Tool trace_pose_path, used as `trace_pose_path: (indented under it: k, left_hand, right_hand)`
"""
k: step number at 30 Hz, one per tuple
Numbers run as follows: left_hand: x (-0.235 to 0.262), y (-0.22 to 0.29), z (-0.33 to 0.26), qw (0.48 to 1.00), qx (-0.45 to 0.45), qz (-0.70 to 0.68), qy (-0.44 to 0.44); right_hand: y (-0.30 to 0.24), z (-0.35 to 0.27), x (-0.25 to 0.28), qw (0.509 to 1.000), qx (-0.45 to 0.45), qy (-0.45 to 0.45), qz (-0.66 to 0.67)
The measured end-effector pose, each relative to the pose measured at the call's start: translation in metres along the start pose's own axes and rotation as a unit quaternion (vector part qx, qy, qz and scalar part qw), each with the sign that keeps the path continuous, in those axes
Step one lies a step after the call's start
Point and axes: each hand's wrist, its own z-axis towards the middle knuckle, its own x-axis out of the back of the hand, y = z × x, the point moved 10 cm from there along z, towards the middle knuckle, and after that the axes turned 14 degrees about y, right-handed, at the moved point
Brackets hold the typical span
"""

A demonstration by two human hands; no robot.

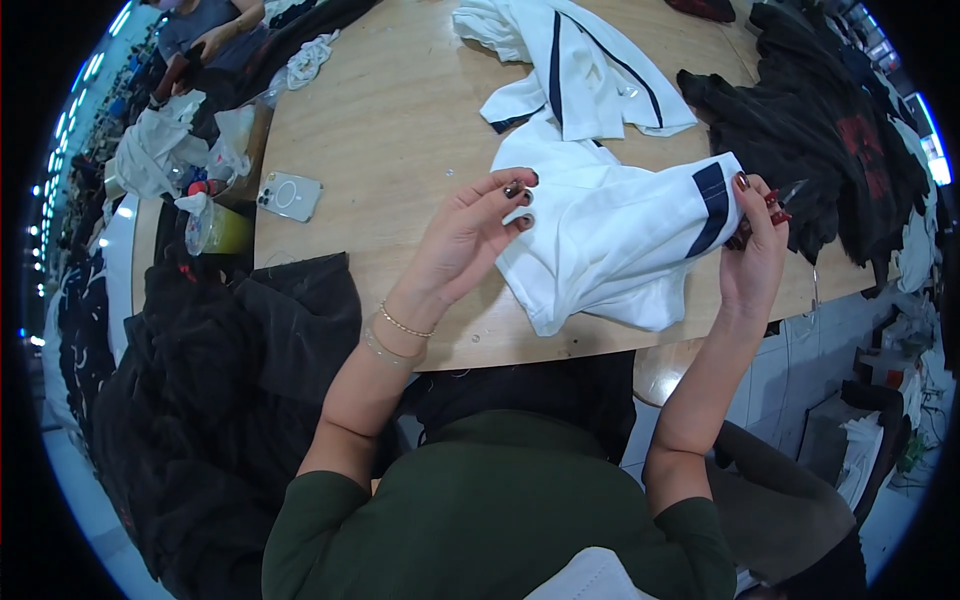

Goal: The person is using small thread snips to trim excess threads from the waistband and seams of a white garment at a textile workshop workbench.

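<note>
A white garment (610, 235) with a navy band (710, 205) lies on the table in front of me, its right part lifted. My right hand (755, 225) is closed on the banded edge, thumb on top. A small pointed metal blade (793, 190) sticks out beyond its fingers; the rest of that tool is hidden. My left hand (475, 230) is raised just left of the garment, with its fingers curled in and their tips close together. Whatever it may pinch is too small to make out.
Another white garment with navy stripes (590, 75) lies farther back on the wooden table (370, 130). Black clothes are heaped at the right (800, 130) and lower left (200, 380). A phone (290, 196) and a cup of yellow-green drink (222, 230) sit at left. A person (215, 35) works beyond.
</note>
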Motion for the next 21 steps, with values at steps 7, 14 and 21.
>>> trace_pose_path:
  k: [7, 14, 21]
  left_hand:
    - [-0.007, 0.001, -0.003, 0.999, -0.010, -0.017, 0.026]
    - [-0.003, -0.006, -0.007, 0.999, -0.029, -0.002, 0.018]
    - [-0.029, -0.027, -0.041, 0.825, -0.280, 0.485, 0.078]
  right_hand:
    - [0.007, 0.010, 0.002, 0.999, -0.008, -0.037, 0.002]
    - [0.008, 0.002, 0.004, 0.999, -0.023, 0.018, 0.013]
    - [0.011, 0.002, 0.000, 0.999, -0.010, 0.006, 0.030]
